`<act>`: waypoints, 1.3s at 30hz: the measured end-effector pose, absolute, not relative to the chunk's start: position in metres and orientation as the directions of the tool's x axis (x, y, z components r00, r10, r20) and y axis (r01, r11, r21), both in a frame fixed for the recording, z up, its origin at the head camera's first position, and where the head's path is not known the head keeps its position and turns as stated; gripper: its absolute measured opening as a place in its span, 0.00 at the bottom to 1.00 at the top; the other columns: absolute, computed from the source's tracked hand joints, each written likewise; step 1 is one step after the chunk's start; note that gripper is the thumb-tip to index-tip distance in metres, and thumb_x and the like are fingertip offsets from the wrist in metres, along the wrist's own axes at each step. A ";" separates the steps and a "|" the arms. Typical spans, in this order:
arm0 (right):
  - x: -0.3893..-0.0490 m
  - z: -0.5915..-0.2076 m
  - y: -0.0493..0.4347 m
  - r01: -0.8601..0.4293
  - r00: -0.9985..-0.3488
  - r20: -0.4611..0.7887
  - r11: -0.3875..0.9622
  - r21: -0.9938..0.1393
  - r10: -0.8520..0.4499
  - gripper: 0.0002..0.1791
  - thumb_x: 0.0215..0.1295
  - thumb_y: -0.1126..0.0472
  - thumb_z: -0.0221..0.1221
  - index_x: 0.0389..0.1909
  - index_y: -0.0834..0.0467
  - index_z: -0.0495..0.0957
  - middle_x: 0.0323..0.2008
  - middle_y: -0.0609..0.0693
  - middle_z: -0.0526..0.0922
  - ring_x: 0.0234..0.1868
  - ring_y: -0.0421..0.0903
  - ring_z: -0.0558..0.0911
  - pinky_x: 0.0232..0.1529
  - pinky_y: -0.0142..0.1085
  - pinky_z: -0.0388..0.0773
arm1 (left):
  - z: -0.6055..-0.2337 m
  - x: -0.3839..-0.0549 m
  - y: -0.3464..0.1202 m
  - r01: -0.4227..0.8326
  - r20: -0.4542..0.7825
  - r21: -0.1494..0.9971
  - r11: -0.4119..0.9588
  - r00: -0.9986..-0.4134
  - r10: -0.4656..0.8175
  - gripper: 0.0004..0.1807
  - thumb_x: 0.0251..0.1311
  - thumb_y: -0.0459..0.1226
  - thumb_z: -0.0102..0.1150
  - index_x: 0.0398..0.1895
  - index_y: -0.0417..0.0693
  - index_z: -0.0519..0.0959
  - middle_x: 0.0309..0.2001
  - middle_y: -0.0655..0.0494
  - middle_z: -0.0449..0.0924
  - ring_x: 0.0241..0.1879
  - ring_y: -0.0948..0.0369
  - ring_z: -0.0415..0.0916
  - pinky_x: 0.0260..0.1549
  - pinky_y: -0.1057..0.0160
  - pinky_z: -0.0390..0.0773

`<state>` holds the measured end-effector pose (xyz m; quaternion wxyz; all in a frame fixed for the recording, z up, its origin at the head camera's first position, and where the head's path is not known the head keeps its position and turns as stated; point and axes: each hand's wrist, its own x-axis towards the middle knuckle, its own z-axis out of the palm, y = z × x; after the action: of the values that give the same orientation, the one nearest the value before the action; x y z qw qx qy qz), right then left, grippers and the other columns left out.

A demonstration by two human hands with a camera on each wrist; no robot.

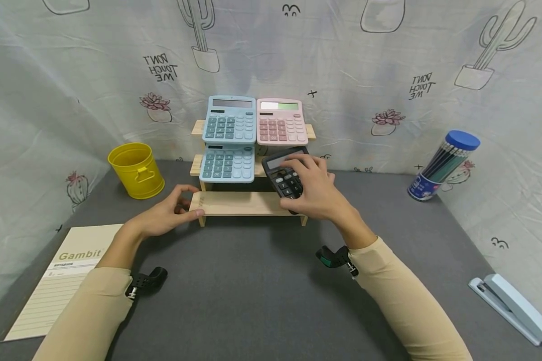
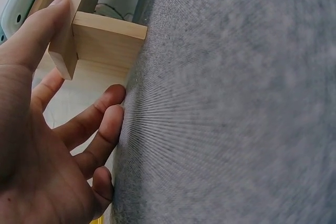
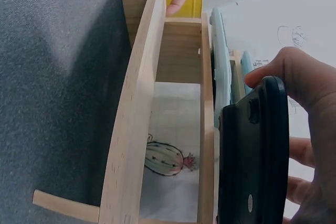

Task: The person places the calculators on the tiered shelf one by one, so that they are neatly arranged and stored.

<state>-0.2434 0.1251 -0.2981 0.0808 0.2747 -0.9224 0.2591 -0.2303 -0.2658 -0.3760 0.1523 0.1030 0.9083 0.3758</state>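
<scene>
A stepped wooden rack [image 1: 244, 203] stands on the grey table. My left hand [image 1: 164, 214] pinches the left end of its lowest board, thumb on one face and index finger on the other, as the left wrist view shows. A black calculator [image 1: 290, 186] is gripped by its edges in my right hand [image 1: 315, 190], tilted in front of the rack's right side. On the top tier, a blue calculator [image 1: 229, 119] leans beside a pink calculator [image 1: 281, 122]. Another blue calculator [image 1: 227, 164] occupies the left of the middle tier. The right wrist view shows the black calculator's back [image 3: 254, 156].
Left of the rack is a yellow bucket [image 1: 136, 170], with a notebook [image 1: 65, 278] nearer the front. At the right stand a tub of pencils [image 1: 442, 165] and, closer, a light blue stapler [image 1: 512, 308]. A printed cloth [image 1: 334, 60] hangs behind.
</scene>
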 end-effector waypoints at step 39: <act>-0.268 -0.299 0.098 -0.431 -0.902 0.152 0.815 -0.388 -0.404 0.46 0.62 0.29 0.63 0.77 0.46 0.66 0.79 0.54 0.57 0.78 0.66 0.50 0.67 0.69 0.56 | -0.373 -0.228 -0.264 0.072 -0.191 0.728 0.682 -0.934 0.303 0.43 0.68 0.61 0.59 0.75 0.60 0.48 0.64 0.36 0.68 0.52 0.47 0.74 0.43 0.56 0.74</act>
<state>-0.2679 0.0980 -0.2994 0.0313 0.2192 -0.9520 0.2111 -0.2283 -0.2637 -0.3735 0.1498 0.1038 0.9047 0.3851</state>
